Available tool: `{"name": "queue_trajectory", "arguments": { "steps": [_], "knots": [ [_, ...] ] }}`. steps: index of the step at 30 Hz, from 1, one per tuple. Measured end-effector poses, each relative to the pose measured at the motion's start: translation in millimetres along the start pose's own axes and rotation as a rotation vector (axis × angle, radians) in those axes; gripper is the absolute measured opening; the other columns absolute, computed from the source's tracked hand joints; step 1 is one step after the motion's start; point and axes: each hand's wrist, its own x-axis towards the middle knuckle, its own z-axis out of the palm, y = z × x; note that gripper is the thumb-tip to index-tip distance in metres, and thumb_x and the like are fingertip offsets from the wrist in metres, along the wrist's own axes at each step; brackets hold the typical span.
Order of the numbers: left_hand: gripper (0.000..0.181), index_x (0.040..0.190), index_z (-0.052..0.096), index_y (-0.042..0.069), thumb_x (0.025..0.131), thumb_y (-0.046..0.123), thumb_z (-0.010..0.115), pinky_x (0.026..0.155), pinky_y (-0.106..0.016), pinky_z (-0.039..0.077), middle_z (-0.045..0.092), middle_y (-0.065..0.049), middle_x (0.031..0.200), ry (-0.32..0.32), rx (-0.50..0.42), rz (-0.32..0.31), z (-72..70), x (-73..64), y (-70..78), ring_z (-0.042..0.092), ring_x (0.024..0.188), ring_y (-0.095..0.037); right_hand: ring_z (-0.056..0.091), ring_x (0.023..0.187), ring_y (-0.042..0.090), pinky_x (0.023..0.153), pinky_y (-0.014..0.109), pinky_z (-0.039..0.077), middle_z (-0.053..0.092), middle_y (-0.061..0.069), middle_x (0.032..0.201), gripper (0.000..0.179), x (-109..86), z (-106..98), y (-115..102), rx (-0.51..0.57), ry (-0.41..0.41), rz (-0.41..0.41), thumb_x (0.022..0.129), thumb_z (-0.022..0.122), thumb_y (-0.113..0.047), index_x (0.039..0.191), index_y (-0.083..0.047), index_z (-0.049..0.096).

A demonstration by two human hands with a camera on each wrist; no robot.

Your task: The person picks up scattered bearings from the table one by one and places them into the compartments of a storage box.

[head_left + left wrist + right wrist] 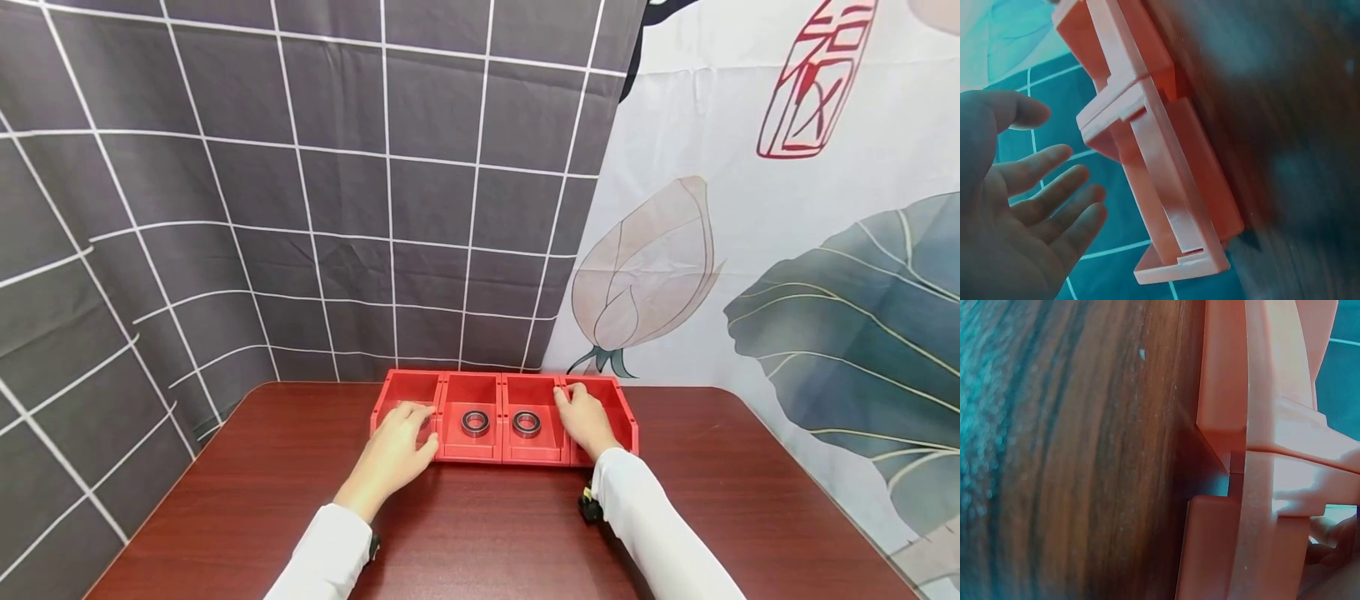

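Observation:
Four joined red bins (470,452) stand in a row on the table. A dark-rimmed ball bearing (475,423) lies in the second bin from the left, and a similar ball bearing (527,424) lies in the third. My left hand (396,450) hovers at the leftmost bin, fingers spread and loosely bent; the left wrist view shows the left palm (1016,225) holding nothing. My right hand (587,421) reaches over the rightmost bin, fingertips beside its left divider. In the right wrist view, bent right fingers (1329,540) show partly behind the bin wall. Much of both outer bins' insides is hidden.
The bins stand near the back edge of a reddish-brown wooden table (480,533). Behind it hang a dark grid-patterned cloth (337,208) and a pale cloth with a printed lotus (652,267). Small black devices, one on each wrist (590,506), hang below the white sleeves.

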Motion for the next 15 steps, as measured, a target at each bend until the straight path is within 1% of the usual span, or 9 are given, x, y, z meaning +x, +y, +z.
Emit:
{"name": "queue_trajectory", "arguments": {
  "steps": [5,8,11,15],
  "knots": [
    [0.047,0.127,0.062,0.011,0.083,0.026,0.072,0.094,-0.041,0.051,0.059,-0.005,0.122,0.011,-0.009,0.068,1.7,-7.4,5.3,0.055,0.112,-0.023,0.059,0.098,0.033,0.087,0.05,0.05,0.06,0.023,0.115,0.048,-0.3,-1.0,-1.6,-0.002,0.007,-0.005,0.101,0.041,-0.039,0.128,0.0,0.045],
    [0.048,0.128,0.061,0.013,0.084,0.029,0.07,0.095,-0.041,0.049,0.059,-0.004,0.124,0.006,-0.006,0.113,3.3,-12.8,9.1,0.055,0.113,-0.022,0.059,0.1,0.034,0.089,0.051,0.05,0.059,0.023,0.117,0.049,-0.3,-0.9,-1.2,0.002,0.004,-0.003,0.101,0.041,-0.039,0.129,0.0,0.044],
    [0.049,0.13,0.06,0.013,0.085,0.031,0.07,0.098,-0.042,0.047,0.059,-0.004,0.125,-0.016,-0.016,0.151,5.1,-18.3,13.5,0.055,0.115,-0.022,0.06,0.101,0.034,0.09,0.051,0.05,0.059,0.023,0.119,0.05,-0.2,-0.3,-0.5,0.006,-0.007,0.008,0.101,0.042,-0.04,0.13,0.0,0.043],
    [0.049,0.129,0.059,0.013,0.086,0.032,0.069,0.099,-0.041,0.047,0.059,-0.003,0.124,-0.048,-0.017,0.18,7.3,-24.2,19.2,0.055,0.114,-0.022,0.06,0.101,0.033,0.09,0.052,0.05,0.059,0.022,0.12,0.051,-0.2,0.5,0.2,0.01,-0.023,0.018,0.101,0.041,-0.041,0.131,0.0,0.042]
  ]
}}
